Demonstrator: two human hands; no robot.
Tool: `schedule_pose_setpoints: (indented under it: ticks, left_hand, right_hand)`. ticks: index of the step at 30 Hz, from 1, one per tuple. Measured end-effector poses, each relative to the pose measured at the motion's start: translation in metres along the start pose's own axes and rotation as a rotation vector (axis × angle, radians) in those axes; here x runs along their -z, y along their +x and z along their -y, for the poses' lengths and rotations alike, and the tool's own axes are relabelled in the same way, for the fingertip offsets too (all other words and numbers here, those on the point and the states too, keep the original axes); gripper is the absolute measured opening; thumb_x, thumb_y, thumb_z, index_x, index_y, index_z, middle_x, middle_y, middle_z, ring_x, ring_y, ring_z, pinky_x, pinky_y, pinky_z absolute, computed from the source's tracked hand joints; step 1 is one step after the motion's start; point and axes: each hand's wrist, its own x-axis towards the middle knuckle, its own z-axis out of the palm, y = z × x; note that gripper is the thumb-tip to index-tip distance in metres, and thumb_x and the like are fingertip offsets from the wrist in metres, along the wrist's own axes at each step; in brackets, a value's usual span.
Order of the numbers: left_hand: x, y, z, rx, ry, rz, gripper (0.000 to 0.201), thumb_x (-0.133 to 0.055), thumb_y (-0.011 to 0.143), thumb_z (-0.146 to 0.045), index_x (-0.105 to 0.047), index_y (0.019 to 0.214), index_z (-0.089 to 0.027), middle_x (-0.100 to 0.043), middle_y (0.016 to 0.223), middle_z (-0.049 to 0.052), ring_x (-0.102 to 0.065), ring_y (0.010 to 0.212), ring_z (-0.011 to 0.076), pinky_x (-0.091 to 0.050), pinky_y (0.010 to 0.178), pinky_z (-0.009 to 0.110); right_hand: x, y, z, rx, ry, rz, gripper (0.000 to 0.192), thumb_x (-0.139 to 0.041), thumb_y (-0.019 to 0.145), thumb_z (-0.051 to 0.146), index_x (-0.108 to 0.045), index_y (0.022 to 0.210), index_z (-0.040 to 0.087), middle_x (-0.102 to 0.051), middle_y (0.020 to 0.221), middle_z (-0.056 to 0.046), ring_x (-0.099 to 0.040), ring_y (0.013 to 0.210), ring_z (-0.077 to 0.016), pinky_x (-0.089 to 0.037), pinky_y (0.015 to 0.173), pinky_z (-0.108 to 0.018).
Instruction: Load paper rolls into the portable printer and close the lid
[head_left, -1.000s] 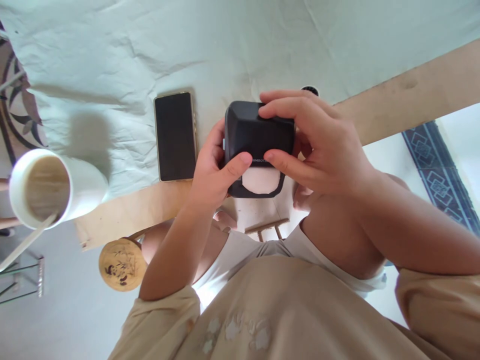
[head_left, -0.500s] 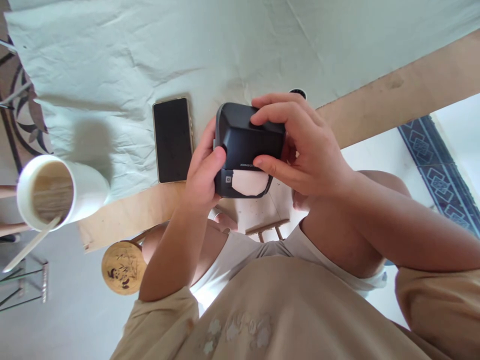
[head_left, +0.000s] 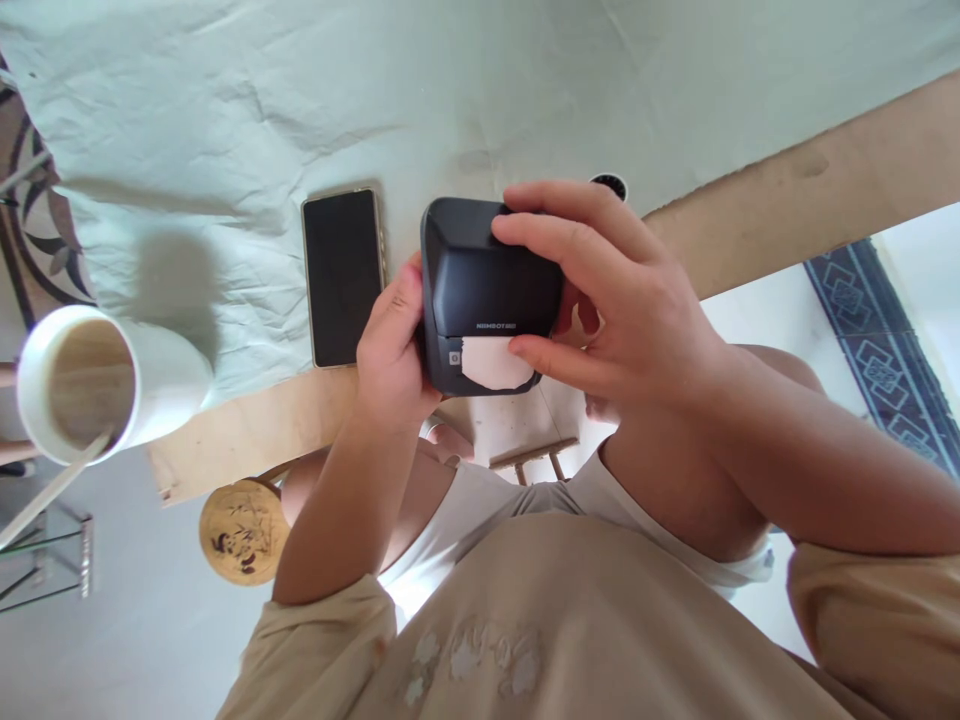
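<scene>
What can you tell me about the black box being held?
The box is smooth, black and plastic-looking, with rounded corners. Pale lettering, seemingly NIIMBOT, runs above a white piece, perhaps paper, low on its face, with a small square mark to the left. The left grip clasps its left side; the right grip spans its right, fingertips on the upper part and thumb at the white piece's edge. It seems held up near the table's edge; its underside is hidden.
</scene>
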Motion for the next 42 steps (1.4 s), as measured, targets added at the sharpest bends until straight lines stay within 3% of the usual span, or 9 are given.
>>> schedule_pose_setpoints:
  ticks: [3, 7, 11, 14, 18, 25, 29, 34, 42]
  left_hand:
    - [0.003, 0.001, -0.002, -0.011, 0.032, 0.025, 0.030, -0.056, 0.099, -0.044, -0.076, 0.096, -0.022, -0.075, 0.089, 0.002, -0.073, 0.101, 0.0204, -0.061, 0.089, 0.031]
    - [0.000, 0.001, -0.003, 0.037, 0.009, 0.038, 0.039, -0.051, 0.099, -0.052, -0.076, 0.105, -0.023, -0.075, 0.108, 0.003, -0.069, 0.117, 0.0239, -0.060, 0.098, 0.035]
    - [-0.003, -0.002, -0.003, 0.022, -0.017, 0.156, 0.052, -0.044, 0.099, -0.062, -0.074, 0.109, -0.021, -0.073, 0.115, 0.007, -0.059, 0.135, 0.0292, -0.058, 0.104, 0.041]
    - [0.000, -0.004, -0.002, -0.021, 0.007, 0.179, 0.035, -0.063, 0.093, -0.053, -0.075, 0.103, -0.022, -0.074, 0.102, 0.004, -0.063, 0.130, 0.0275, -0.058, 0.102, 0.037]
    - [0.001, -0.003, -0.001, -0.054, 0.064, 0.129, 0.024, -0.070, 0.089, -0.046, -0.075, 0.099, -0.024, -0.076, 0.099, 0.001, -0.066, 0.127, 0.0267, -0.058, 0.102, 0.035]
    - [-0.001, -0.002, -0.001, -0.054, 0.038, 0.149, 0.028, -0.068, 0.092, -0.047, -0.074, 0.106, -0.023, -0.075, 0.096, -0.001, -0.070, 0.113, 0.0215, -0.059, 0.090, 0.029]
    - [0.000, -0.003, -0.001, -0.061, 0.092, 0.250, 0.036, -0.065, 0.093, -0.052, -0.072, 0.112, -0.023, -0.075, 0.104, 0.003, -0.065, 0.127, 0.0266, -0.059, 0.099, 0.035]
    - [0.002, -0.001, -0.002, -0.090, 0.116, 0.346, 0.039, -0.064, 0.093, -0.051, -0.074, 0.114, -0.019, -0.073, 0.117, 0.009, -0.064, 0.128, 0.0297, -0.058, 0.102, 0.037]
    - [0.002, -0.004, -0.005, -0.071, 0.150, 0.309, 0.039, -0.067, 0.092, -0.052, -0.075, 0.109, -0.019, -0.074, 0.110, 0.007, -0.070, 0.112, 0.0248, -0.059, 0.083, 0.028]
  right_hand:
    - [-0.002, 0.000, 0.002, -0.008, -0.010, 0.009, 0.055, -0.068, 0.086, 0.031, -0.053, 0.139, 0.022, -0.054, 0.150, -0.011, -0.069, 0.112, -0.0221, -0.066, 0.080, -0.033]
    - [0.000, 0.002, 0.000, 0.016, -0.037, -0.015, 0.050, -0.068, 0.088, 0.031, -0.055, 0.136, 0.023, -0.057, 0.145, -0.011, -0.070, 0.103, -0.0210, -0.064, 0.071, -0.032]
    - [0.006, 0.004, -0.007, 0.084, -0.029, -0.055, 0.041, -0.069, 0.088, 0.033, -0.059, 0.126, 0.019, -0.059, 0.133, -0.010, -0.061, 0.072, -0.0073, -0.053, 0.053, -0.023]
    - [0.008, 0.004, -0.011, 0.171, -0.028, -0.149, 0.032, -0.069, 0.090, 0.035, -0.062, 0.118, 0.020, -0.061, 0.117, -0.005, -0.046, 0.058, -0.0011, -0.046, 0.048, -0.022]
    - [0.008, 0.005, -0.012, 0.210, 0.024, -0.340, 0.017, -0.065, 0.090, 0.022, -0.066, 0.107, 0.027, -0.067, 0.102, 0.000, -0.059, 0.068, -0.0075, -0.050, 0.054, -0.024]
    - [0.014, 0.010, -0.016, 0.209, 0.168, -0.402, 0.005, -0.063, 0.087, 0.021, -0.062, 0.084, 0.024, -0.071, 0.084, 0.001, -0.072, 0.089, -0.0169, -0.060, 0.072, -0.034]
    - [0.007, 0.005, -0.006, 0.079, -0.087, -0.279, 0.010, -0.059, 0.091, 0.016, -0.065, 0.097, 0.021, -0.072, 0.091, 0.002, -0.061, 0.064, -0.0069, -0.048, 0.057, -0.025]
    - [0.004, -0.003, 0.005, -0.008, -0.421, 0.023, 0.018, -0.053, 0.097, 0.027, -0.069, 0.107, 0.024, -0.073, 0.114, 0.002, -0.070, 0.080, -0.0110, -0.036, 0.052, -0.025]
    - [0.018, 0.006, 0.007, -0.091, -0.156, 0.147, 0.022, -0.065, 0.082, 0.019, -0.058, 0.102, 0.024, -0.069, 0.083, 0.006, -0.053, 0.057, -0.0065, -0.033, 0.049, -0.025]
